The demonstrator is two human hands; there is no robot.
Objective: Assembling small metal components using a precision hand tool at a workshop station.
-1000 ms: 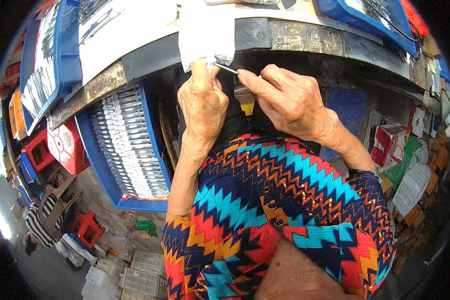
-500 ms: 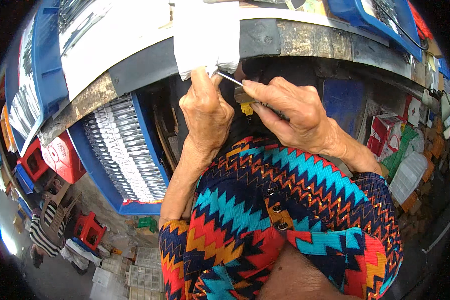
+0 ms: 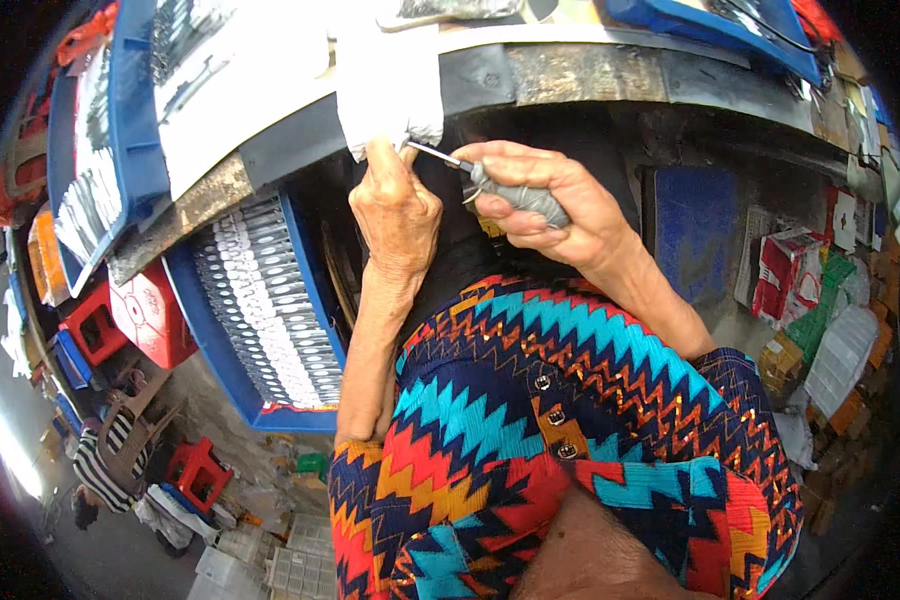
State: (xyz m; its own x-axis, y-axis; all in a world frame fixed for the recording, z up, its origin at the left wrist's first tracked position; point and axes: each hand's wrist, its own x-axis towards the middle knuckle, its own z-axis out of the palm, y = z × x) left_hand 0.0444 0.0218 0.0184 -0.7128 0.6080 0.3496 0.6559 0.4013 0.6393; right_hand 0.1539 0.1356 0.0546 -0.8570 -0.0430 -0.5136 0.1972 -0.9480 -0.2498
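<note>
A white cloth (image 3: pixel 388 90) hangs over the table's front edge. At its lower hem my left hand (image 3: pixel 395 225) is closed in a pinch, thumb and forefinger together on something too small and hidden to make out. My right hand (image 3: pixel 570 195), a little to the right, grips a screwdriver-like tool (image 3: pixel 530 200) by its grey, wrapped-looking handle. The tool's thin metal shaft points left, and its tip meets the left fingertips at the cloth. Whether the tip touches the pinched piece is hidden.
Below the table edge (image 3: pixel 590 75), at left, a blue tray (image 3: pixel 300 420) holds rows of slim metal pieces. Another blue tray (image 3: pixel 140 130) sits on the table's left. Red stools (image 3: pixel 198 475) and a person in stripes (image 3: pixel 100 470) are lower left. Boxes (image 3: pixel 785 270) stand at right.
My right hand has turned and its fingers now wrap the handle, which shows more fully. The left hand keeps its pinch at the cloth. The whole view has shifted slightly.
</note>
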